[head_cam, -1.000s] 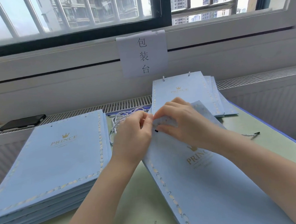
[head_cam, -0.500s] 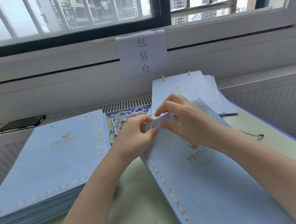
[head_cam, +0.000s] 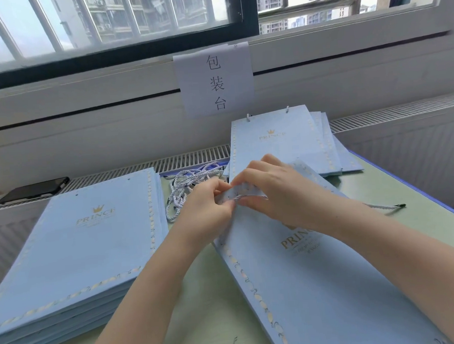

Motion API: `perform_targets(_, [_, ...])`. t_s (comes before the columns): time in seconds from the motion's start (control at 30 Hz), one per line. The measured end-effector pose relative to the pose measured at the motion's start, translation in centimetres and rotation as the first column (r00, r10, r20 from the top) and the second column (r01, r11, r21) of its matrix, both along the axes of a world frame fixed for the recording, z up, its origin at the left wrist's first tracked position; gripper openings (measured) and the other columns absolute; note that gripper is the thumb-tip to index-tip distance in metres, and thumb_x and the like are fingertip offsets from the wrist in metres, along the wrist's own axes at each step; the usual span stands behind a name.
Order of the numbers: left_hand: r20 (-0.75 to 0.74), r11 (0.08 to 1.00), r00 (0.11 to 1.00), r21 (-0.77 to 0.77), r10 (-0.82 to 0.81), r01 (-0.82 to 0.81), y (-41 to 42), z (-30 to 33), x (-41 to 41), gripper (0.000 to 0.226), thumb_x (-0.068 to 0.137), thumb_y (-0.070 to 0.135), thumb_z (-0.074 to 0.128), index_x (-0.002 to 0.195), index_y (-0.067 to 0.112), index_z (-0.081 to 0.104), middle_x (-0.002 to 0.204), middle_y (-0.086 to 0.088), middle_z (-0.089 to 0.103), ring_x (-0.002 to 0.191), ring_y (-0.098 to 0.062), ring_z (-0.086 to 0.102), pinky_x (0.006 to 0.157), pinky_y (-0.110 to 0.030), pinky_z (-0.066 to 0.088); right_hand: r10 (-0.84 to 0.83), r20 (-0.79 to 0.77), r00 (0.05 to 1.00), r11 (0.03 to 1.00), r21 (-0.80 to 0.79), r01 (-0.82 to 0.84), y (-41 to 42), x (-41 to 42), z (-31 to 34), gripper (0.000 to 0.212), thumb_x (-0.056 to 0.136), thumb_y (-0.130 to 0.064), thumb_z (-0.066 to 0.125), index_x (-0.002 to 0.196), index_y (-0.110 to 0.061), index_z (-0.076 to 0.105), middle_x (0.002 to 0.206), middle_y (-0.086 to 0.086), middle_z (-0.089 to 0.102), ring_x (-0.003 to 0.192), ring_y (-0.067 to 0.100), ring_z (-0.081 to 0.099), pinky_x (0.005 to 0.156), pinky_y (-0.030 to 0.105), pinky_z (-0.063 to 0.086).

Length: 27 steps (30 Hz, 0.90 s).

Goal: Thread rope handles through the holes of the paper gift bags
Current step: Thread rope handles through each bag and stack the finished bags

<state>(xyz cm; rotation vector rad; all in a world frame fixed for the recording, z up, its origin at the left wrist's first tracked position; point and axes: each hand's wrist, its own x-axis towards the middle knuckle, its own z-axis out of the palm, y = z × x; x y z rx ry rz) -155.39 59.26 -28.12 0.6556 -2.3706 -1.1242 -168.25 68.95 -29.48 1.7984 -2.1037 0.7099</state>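
A flat light-blue gift bag (head_cam: 320, 285) lies on the pale green surface (head_cam: 203, 319) in front of the person, its top edge pointing away and its gold "PRINCE" print partly under the right forearm. Both hands meet at that top edge. The left hand (head_cam: 204, 207) has its fingers curled in, pinching the folded lip of the bag together with a short stretch of twisted white-and-blue rope (head_cam: 238, 197) that shows between the two hands. The right hand (head_cam: 277, 192) arches over the same lip, fingertips pressed down on the paper and pinching it from the other side. Whether the rope has passed through a hole cannot be told, as the fingers cover that spot. The far end of this rope, with a dark tip (head_cam: 398, 206), lies on the surface to the right of the right wrist.

Just behind the left hand sits a loose pile of ropes (head_cam: 187, 185). To the left lies a stack of bags (head_cam: 74, 250) with two small holes near the far edge of the top one. Behind the hands, a few finished bags (head_cam: 285, 144) lean against the wall, short rope loops showing at their top edge. A white paper sign (head_cam: 215, 79) with three characters hangs from the windowsill above them. A black phone (head_cam: 33, 189) rests on the radiator grille at far left.
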Motion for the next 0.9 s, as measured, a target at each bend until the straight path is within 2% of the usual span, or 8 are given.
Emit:
perform_targets(0.1, [0.020, 0.998, 0.999, 0.054, -0.041, 0.039, -0.1, 0.6, 0.4, 0.013, 0.089, 0.003, 0.057, 0.091, 0.015, 0.060, 0.096, -0.013, 0.066, 0.089, -0.025, 0.063, 0.083, -0.038, 0.049, 0.035, 0.018, 0.999, 0.997, -0.073, -0.034, -0.2, -0.3, 0.0, 0.029, 0.090, -0.031, 0.061, 0.114, -0.015, 0.063, 0.105, 0.000, 0.059, 0.092, 0.009, 0.030, 0.080, 0.025, 0.030])
perform_targets(0.2, [0.037, 0.997, 0.998, 0.054, -0.058, 0.056, -0.2, 0.6, 0.5, 0.011, 0.089, 0.003, 0.056, 0.090, 0.015, 0.056, 0.088, -0.014, 0.064, 0.079, -0.024, 0.060, 0.076, -0.035, 0.046, 0.037, -0.025, 0.999, 0.992, -0.121, -0.040, -0.4, -0.2, 0.0, 0.026, 0.086, -0.029, 0.058, 0.104, -0.013, 0.067, 0.094, -0.001, 0.062, 0.086, 0.010, 0.032, 0.075, 0.025, 0.030])
perform_targets(0.33, [0.101, 0.997, 0.992, -0.022, -0.071, 0.074, -0.5, 0.4, 0.5, 0.016, 0.086, 0.006, 0.052, 0.087, 0.021, 0.049, 0.066, -0.004, 0.052, 0.064, -0.022, 0.048, 0.064, -0.033, 0.039, 0.028, -0.064, 0.998, 0.987, -0.158, -0.038, -0.3, 0.0, 0.1, 0.023, 0.083, -0.026, 0.055, 0.096, -0.013, 0.069, 0.087, -0.002, 0.064, 0.080, 0.010, 0.034, 0.071, 0.028, 0.036])
perform_targets(0.4, [0.130, 0.995, 0.989, -0.060, -0.070, 0.078, -0.5, 0.5, 0.7, 0.017, 0.086, 0.008, 0.052, 0.085, 0.024, 0.048, 0.063, -0.002, 0.048, 0.062, -0.022, 0.044, 0.062, -0.032, 0.036, 0.039, -0.077, 0.996, 0.986, -0.156, -0.051, -0.3, 0.1, 0.2, 0.025, 0.085, -0.030, 0.052, 0.095, -0.014, 0.069, 0.085, -0.003, 0.063, 0.079, 0.009, 0.034, 0.070, 0.028, 0.037])
perform_targets(0.57, [0.035, 0.999, 0.999, 0.033, 0.030, -0.031, 0.1, 1.2, 0.6, 0.021, 0.079, -0.001, 0.056, 0.078, 0.020, 0.059, 0.079, -0.004, 0.064, 0.076, -0.022, 0.058, 0.072, -0.033, 0.045, 0.066, -0.053, 0.996, 0.981, -0.178, -0.075, -0.2, -0.1, 0.5, 0.033, 0.086, -0.035, 0.043, 0.096, -0.015, 0.067, 0.088, -0.004, 0.063, 0.084, 0.011, 0.038, 0.071, 0.032, 0.041])
perform_targets(0.73, [-0.050, 0.976, 0.998, 0.215, 0.033, -0.021, 0.2, 1.5, 1.0, 0.019, 0.077, -0.007, 0.063, 0.081, 0.010, 0.071, 0.089, -0.015, 0.072, 0.086, -0.033, 0.068, 0.084, -0.046, 0.052, 0.067, -0.061, 0.996, 0.975, -0.207, -0.078, -0.2, -0.3, 0.5, 0.020, 0.086, -0.024, 0.057, 0.098, -0.013, 0.069, 0.091, -0.001, 0.063, 0.085, 0.018, 0.047, 0.075, 0.029, 0.041])
perform_targets(0.83, [-0.061, 0.989, 0.997, 0.145, 0.037, -0.028, 0.1, 0.9, 0.6, 0.008, 0.076, 0.007, 0.067, 0.078, 0.015, 0.069, 0.089, -0.014, 0.071, 0.084, -0.028, 0.067, 0.083, -0.045, 0.051, 0.072, 0.022, 0.997, 0.987, -0.146, -0.068, 0.2, -0.6, 0.8, 0.017, 0.086, -0.018, 0.065, 0.102, -0.012, 0.066, 0.100, -0.002, 0.051, 0.093, 0.013, 0.040, 0.078, 0.017, 0.030])
perform_targets(0.9, [0.002, 0.996, 0.997, 0.025, 0.083, -0.083, -0.1, 0.0, 0.0, 0.007, 0.082, 0.013, 0.064, 0.087, 0.017, 0.066, 0.094, -0.006, 0.069, 0.094, -0.025, 0.063, 0.087, -0.044, 0.050, 0.056, 0.079, 0.995, 0.997, -0.059, -0.051, 0.6, -1.0, 1.0, 0.016, 0.086, -0.020, 0.067, 0.101, -0.015, 0.064, 0.103, -0.005, 0.043, 0.095, 0.010, 0.038, 0.076, 0.012, 0.027])
